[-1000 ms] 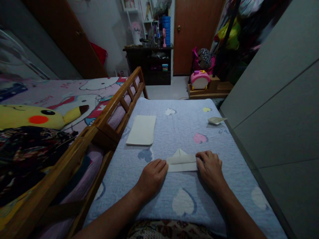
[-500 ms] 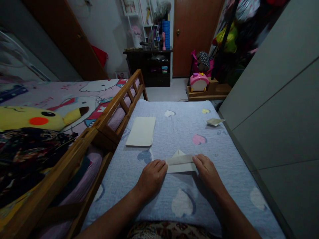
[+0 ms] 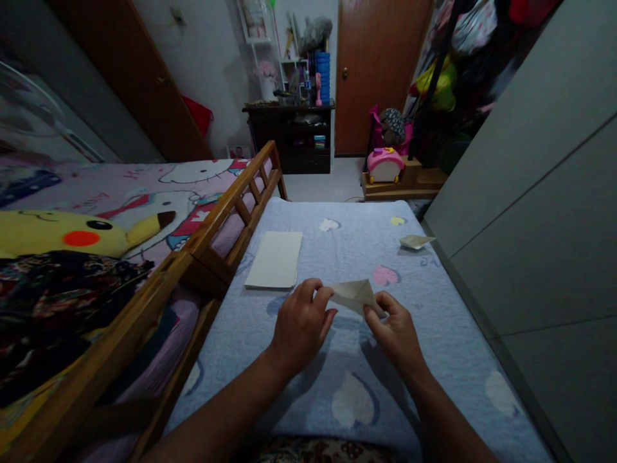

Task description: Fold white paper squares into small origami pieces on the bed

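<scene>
A folded sheet of paper is held up a little above the quilted bed cover, tilted, with a triangular fold showing. My right hand pinches its right end between thumb and fingers. At its left tip are the bent fingers of my left hand, closed on the corner; the left thumb sits lower, apart from the paper. To the left lies a stack of blank paper. A finished-looking folded paper boat rests near the right edge of the bed.
The light blue bed cover has heart prints. A wooden rail runs along its left, beside another bed with a yellow plush toy. A grey cabinet stands close on the right. Beyond are a dark cabinet and a pink toy case.
Both hands have lifted the folded paper off the bed cover and turned it, so its triangular side shows. The right grip has shifted to thumb and fingers. The view has tipped slightly upward.
</scene>
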Available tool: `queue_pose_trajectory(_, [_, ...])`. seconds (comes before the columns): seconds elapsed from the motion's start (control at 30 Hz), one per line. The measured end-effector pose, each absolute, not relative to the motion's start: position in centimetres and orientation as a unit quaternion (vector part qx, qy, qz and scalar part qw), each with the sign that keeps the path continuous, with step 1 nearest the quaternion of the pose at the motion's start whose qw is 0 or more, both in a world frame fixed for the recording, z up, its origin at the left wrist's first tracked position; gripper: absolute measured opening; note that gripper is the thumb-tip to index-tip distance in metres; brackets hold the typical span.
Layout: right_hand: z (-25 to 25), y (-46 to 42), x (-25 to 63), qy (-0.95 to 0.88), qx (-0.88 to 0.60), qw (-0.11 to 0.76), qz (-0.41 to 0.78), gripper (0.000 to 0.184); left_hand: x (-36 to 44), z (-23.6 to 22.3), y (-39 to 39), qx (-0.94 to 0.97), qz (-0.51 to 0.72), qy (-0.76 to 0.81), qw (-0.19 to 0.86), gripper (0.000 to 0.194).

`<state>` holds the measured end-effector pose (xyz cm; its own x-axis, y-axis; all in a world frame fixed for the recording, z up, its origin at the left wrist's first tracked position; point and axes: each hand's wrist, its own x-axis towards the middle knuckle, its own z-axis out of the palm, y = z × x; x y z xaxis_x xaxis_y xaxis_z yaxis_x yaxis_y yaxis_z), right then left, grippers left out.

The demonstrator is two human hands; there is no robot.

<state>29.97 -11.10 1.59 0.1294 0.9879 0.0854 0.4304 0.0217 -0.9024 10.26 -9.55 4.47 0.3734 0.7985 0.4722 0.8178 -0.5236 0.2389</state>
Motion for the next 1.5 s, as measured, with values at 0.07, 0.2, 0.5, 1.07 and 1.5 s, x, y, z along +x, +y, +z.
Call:
queue_pose_trajectory(0.07, [2.0, -10.9, 30.0, -0.592, -0.618, 0.422, 0.298, 0.013, 10.8, 5.3, -9.6, -0.819, -0.295, -0.486, 0.073, 0.033])
queue_pose_trajectory(0.2, [2.2, -10.6, 29.8, -0.640, -0.611, 0.401, 0.235, 0.008, 11.8, 5.6, -9.8, -0.857, -0.279, -0.422, 0.097, 0.039])
queue_pose_trajectory(0.5, [1.5, -10.7, 29.5, -0.707, -0.515, 0.434, 0.214, 0.022, 12.2, 3.6, -7.7, -0.837, -0.301, -0.411, -0.199, 0.020])
queue_pose_trajectory(1.07, [-0.5, -10.0, 30.8, -0.773, -0.489, 0.404, 0.008, 0.017, 10.1, 0.1, -8.5, -0.798, -0.392, -0.417, -0.190, 0.016])
queue_pose_trajectory(1.5, [-2.0, -11.4, 31.6, -0.855, -0.460, 0.225, 0.088, 0.016, 8.5, -1.2, -9.0, -0.930, -0.134, -0.341, -0.014, 0.010])
